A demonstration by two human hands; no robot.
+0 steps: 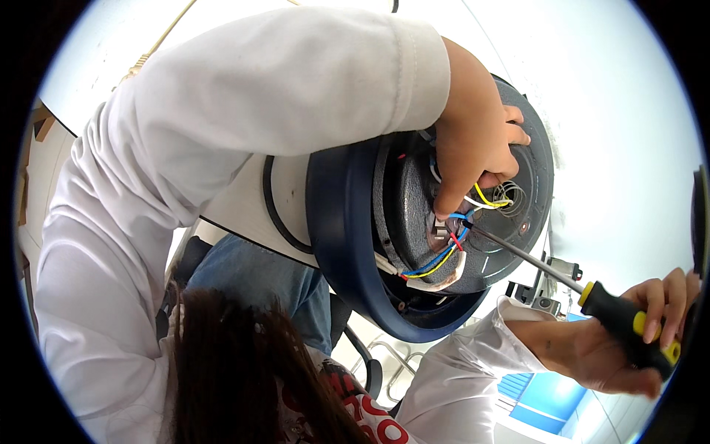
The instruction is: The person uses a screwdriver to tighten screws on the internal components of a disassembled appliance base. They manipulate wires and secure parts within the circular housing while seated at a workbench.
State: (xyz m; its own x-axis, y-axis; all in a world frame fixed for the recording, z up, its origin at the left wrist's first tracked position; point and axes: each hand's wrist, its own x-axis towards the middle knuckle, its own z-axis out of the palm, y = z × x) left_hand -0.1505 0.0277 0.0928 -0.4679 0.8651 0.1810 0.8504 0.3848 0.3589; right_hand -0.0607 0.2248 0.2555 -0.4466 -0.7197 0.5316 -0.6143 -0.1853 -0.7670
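A round appliance with a dark blue rim (pixel 336 237) lies tipped on its side, its dark grey underside open to me. Blue, yellow, red and white wires (pixel 441 260) run across that underside to a small metal terminal (pixel 441 228). My left hand (pixel 477 148), in a white sleeve, reaches inside; its fingers curl round the yellow and white wires and one fingertip presses beside the terminal. My right hand (pixel 629 344) grips the black and yellow handle of a screwdriver (pixel 625 320). Its long shaft (pixel 525 256) slants up left, with the tip at the terminal.
A wire coil (pixel 512 197) sits in the centre of the underside. A white tabletop (pixel 629 133) lies behind the appliance, with small metal parts (pixel 551 285) on it. Below are jeans (pixel 259 277), dark hair (pixel 237 362), a chair frame (pixel 392 355) and a blue object (pixel 543 403).
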